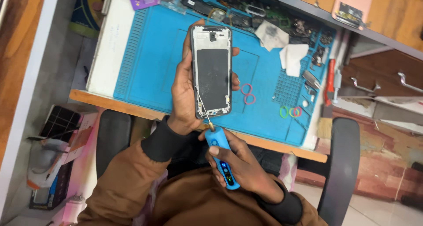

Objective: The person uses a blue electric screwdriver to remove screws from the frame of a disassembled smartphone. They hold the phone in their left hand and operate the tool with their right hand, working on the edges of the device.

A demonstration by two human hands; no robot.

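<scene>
Slippage looks like the main risk: the thin metal bit of the blue electric screwdriver (pixel 221 158) meets the lower left corner of the opened black phone frame (pixel 211 70) at a slant, and if the tip rides out of its seat it could, in my judgement, scratch the dark inner panel or round off a tiny screw. A second risk is the hold itself. The phone is raised above the mat rather than lying on it, so any push from the tool could tilt it in the palm.

The phone frame is an upright rectangle with its back cover off. A dark grey plate fills the middle, a bare metal rim runs round it, and a small camera opening sits near the top edge. Whether any screws remain in it is too small to tell.

The left hand (pixel 183 91) wraps around the phone's left side, fingers curled behind and showing at the right edge, gripping it firmly. The right hand (pixel 240 164) is closed around the screwdriver's blue body, near the person's lap.

Beneath lies the blue silicone repair mat (pixel 150 63) on a white-topped bench, with small coloured rubber rings (pixel 248 94), crumpled white tissues (pixel 293 56) and loose dark phone parts (pixel 246 14) along its far edge.
</scene>
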